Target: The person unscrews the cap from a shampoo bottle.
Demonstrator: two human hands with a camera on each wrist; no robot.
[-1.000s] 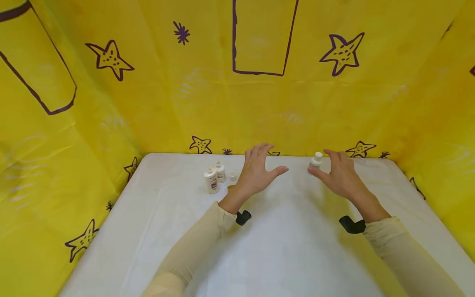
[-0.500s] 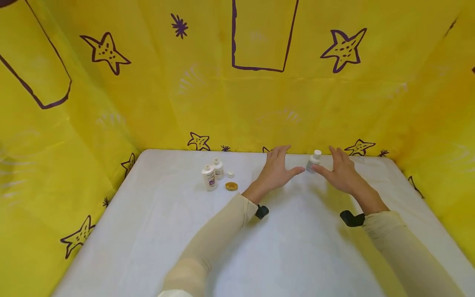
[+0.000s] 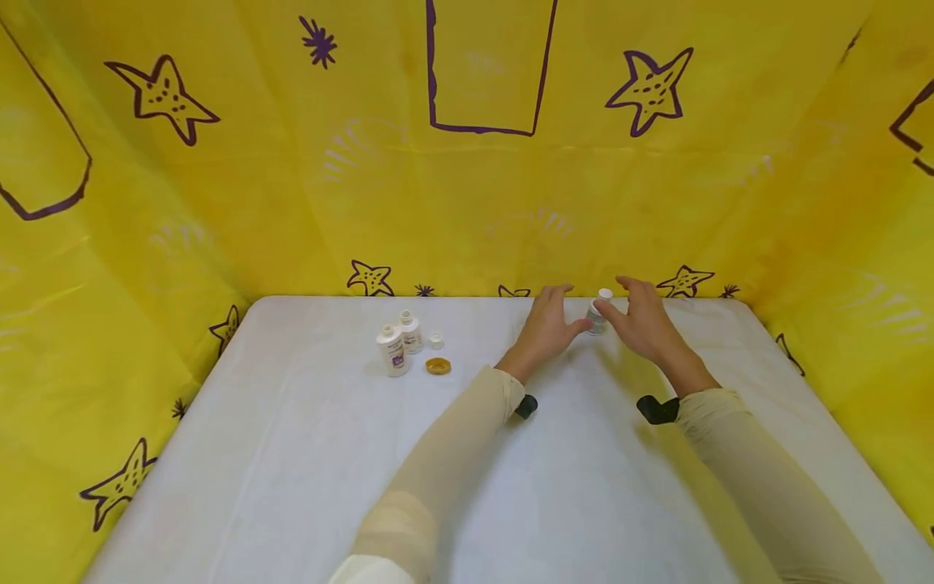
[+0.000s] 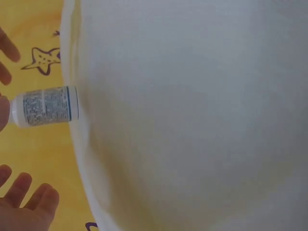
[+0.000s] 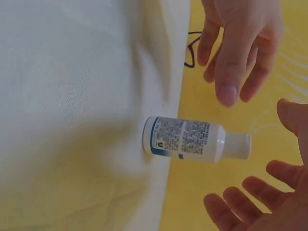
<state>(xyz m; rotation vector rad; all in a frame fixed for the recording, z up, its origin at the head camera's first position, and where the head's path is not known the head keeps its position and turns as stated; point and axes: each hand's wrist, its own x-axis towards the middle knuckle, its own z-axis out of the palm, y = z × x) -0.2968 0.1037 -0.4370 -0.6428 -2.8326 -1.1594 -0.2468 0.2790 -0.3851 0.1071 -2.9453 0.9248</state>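
A small white capped bottle point(image 3: 597, 318) stands upright near the far edge of the white table. Its printed label with a blue band point(image 5: 180, 135) faces the right wrist camera. My left hand point(image 3: 546, 328) is at the bottle's left, fingers spread and lightly bent, thumb toward it. On the other side, my right hand point(image 3: 642, 323) curves around the bottle with thumb and fingers apart. In the right wrist view a gap shows between the bottle and both hands. The left wrist view shows the bottle point(image 4: 45, 107) with fingertips at the frame's edge.
Left of the hands stand two uncapped white bottles point(image 3: 394, 352) point(image 3: 410, 332), one partly behind the other. A small white cap point(image 3: 435, 340) and an orange-yellow oval lid-like piece point(image 3: 438, 367) lie beside them. Yellow printed cloth point(image 3: 467, 211) walls the table's back and sides.
My left hand has moved right, from near the two uncapped bottles to beside the capped bottle, uncovering the orange-yellow piece. My right hand has stayed by the bottle. The head view has shifted slightly.
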